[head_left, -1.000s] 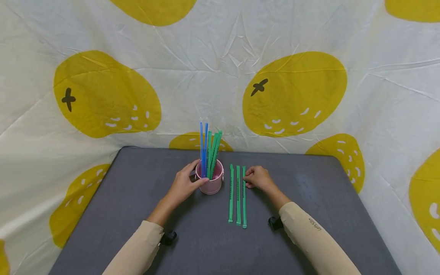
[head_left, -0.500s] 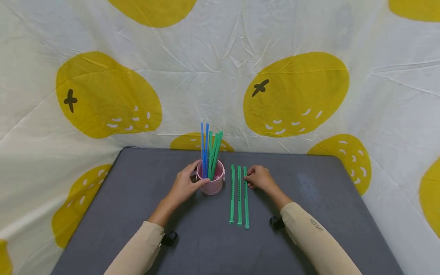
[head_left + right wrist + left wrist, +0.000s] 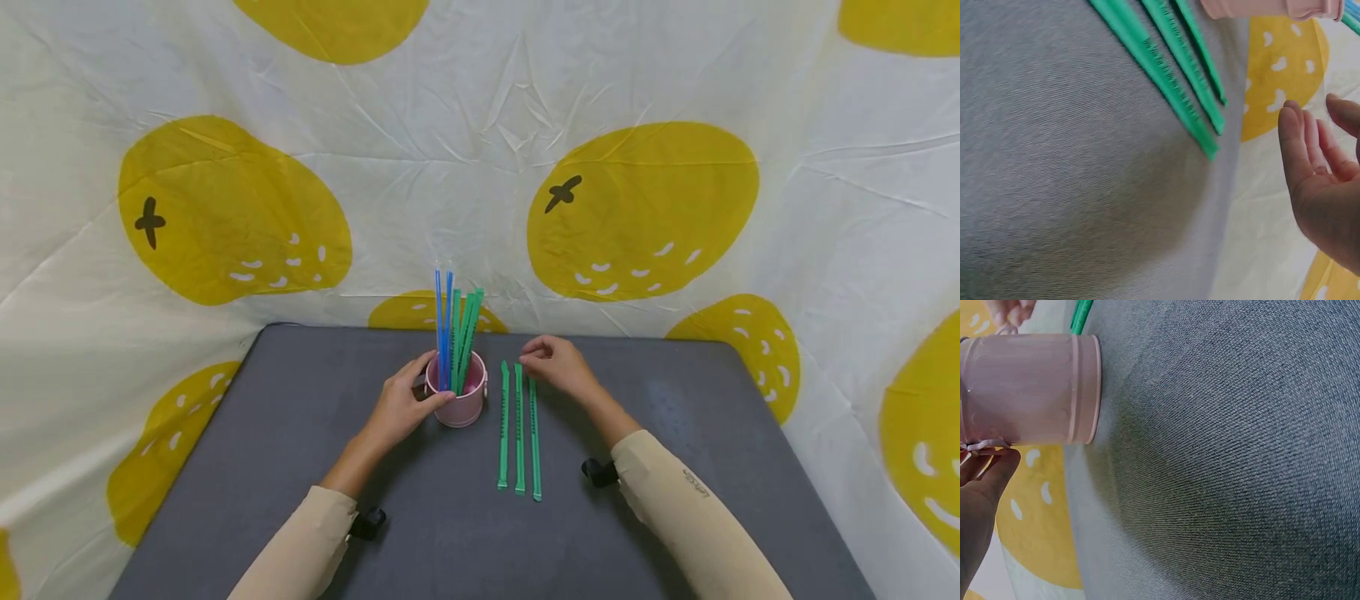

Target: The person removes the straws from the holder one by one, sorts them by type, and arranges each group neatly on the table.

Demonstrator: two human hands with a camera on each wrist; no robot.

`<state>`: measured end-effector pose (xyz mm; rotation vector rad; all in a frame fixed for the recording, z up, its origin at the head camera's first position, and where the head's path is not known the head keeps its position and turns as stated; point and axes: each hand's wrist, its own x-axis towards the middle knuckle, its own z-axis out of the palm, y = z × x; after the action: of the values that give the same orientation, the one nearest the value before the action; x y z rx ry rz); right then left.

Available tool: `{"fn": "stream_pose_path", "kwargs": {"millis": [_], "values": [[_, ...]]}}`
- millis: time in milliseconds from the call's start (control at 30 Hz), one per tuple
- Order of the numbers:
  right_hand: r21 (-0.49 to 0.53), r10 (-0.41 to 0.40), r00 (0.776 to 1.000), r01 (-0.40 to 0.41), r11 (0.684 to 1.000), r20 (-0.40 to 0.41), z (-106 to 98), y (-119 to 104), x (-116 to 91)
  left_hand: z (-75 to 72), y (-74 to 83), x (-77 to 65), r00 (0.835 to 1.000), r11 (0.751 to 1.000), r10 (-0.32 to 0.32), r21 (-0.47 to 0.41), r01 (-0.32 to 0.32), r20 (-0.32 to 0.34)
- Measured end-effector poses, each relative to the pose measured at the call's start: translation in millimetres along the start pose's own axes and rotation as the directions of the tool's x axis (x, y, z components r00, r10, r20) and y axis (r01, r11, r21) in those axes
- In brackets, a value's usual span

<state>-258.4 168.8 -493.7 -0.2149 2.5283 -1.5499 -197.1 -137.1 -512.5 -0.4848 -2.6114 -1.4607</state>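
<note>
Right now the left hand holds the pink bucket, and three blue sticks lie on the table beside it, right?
The three sticks on the table beside the pink bucket are green, not blue, as the head view shows. The left hand holds the bucket.

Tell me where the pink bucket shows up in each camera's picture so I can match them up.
Head: the pink bucket is just below and left of centre.
Left wrist: the pink bucket is at upper left, appearing sideways.
Right wrist: the pink bucket is at the top, right of centre, cut off by the top edge.
Shared landmark: green sticks near the bucket, only partly visible in the left wrist view.
</note>
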Motion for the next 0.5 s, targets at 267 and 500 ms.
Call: {"fn": "stream_pose_path", "kwargs": {"millis": [267, 500], "values": [[0.117, -0.065, 0.998, 0.067, 0.991, -0.020, 11, -24, 6, 0.1, -1.7, -1.3, 1.000, 1.000, 0.023, 0.000, -0.023, -0.011], [0.137, -0.113, 0.989, 0.126, 0.983, -0.098, 28, -49, 13, 0.9, -2.3, -1.5, 0.999, 0.999, 0.040, 0.003, -0.040, -0.019]]}}
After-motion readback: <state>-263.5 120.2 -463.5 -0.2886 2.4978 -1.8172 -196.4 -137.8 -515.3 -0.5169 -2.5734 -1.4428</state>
